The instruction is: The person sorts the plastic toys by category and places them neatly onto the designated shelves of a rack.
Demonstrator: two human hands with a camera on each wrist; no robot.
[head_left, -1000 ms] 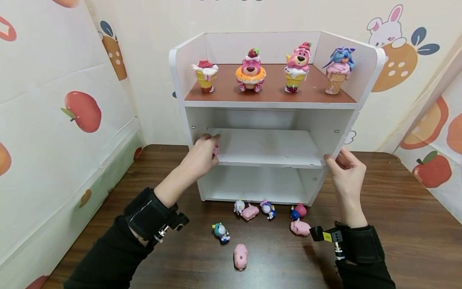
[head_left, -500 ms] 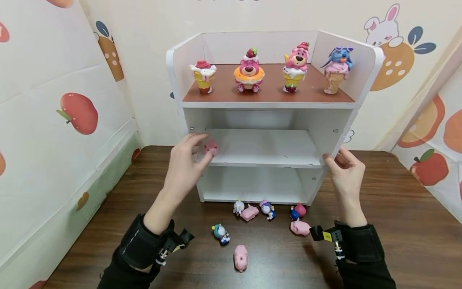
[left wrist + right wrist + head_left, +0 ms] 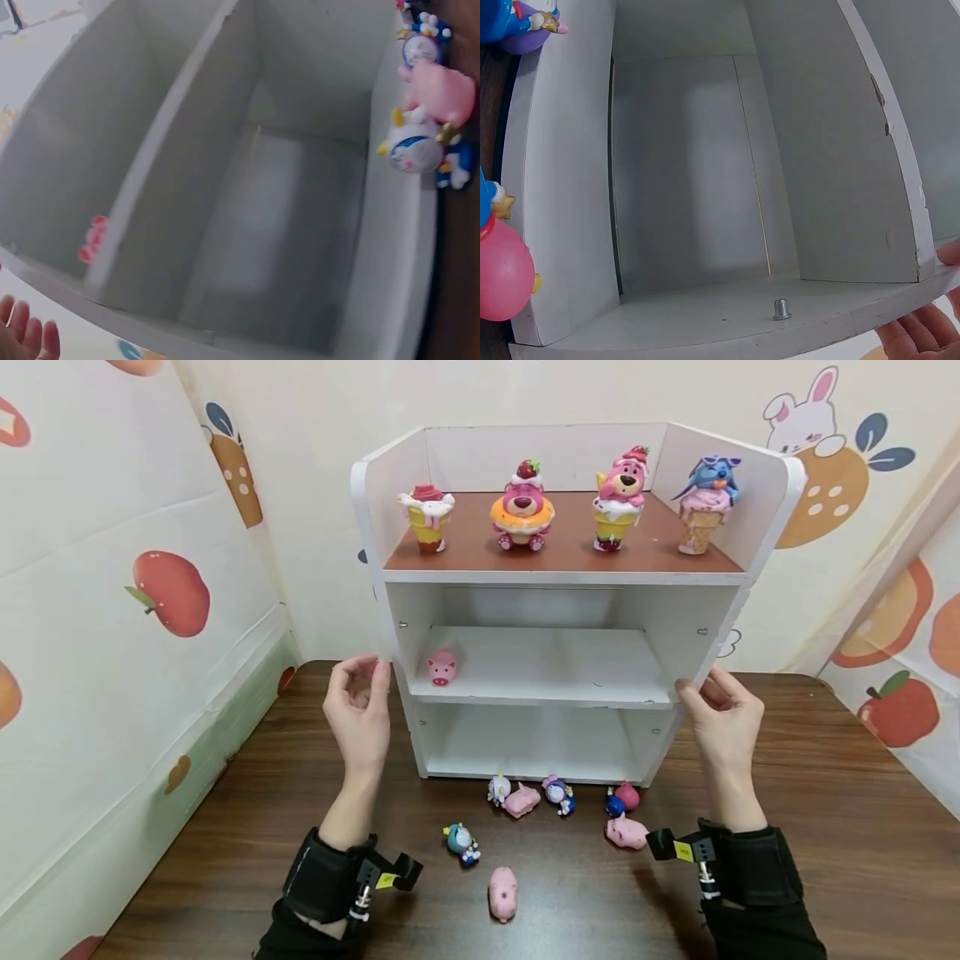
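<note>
A white shelf unit [image 3: 547, 578] stands on the table, with a small pink pig figure [image 3: 442, 667] facing forward at the left end of its middle shelf [image 3: 555, 664]. My left hand [image 3: 358, 710] is beside the unit's left side panel, holding nothing, fingers loosely bent. In the left wrist view its fingertips [image 3: 30, 334] show outside the panel, and the pig [image 3: 93, 240] is partly hidden behind the shelf board. My right hand [image 3: 722, 718] grips the right side panel, thumb at the front edge and fingers outside it; the right wrist view shows this thumb [image 3: 949, 253] at the panel's edge.
Four-sided top tray aside, the brown top shelf [image 3: 566, 560] bears several ice-cream-style figures. In front of the unit lie pink pigs [image 3: 503, 893], a teal-headed figure [image 3: 461, 844] and several other small figures. A papered wall [image 3: 150, 710] stands at the left.
My left hand has let go of the pink pig on the middle shelf and drawn back left, outside the side panel. The right hand keeps its place on the right panel.
</note>
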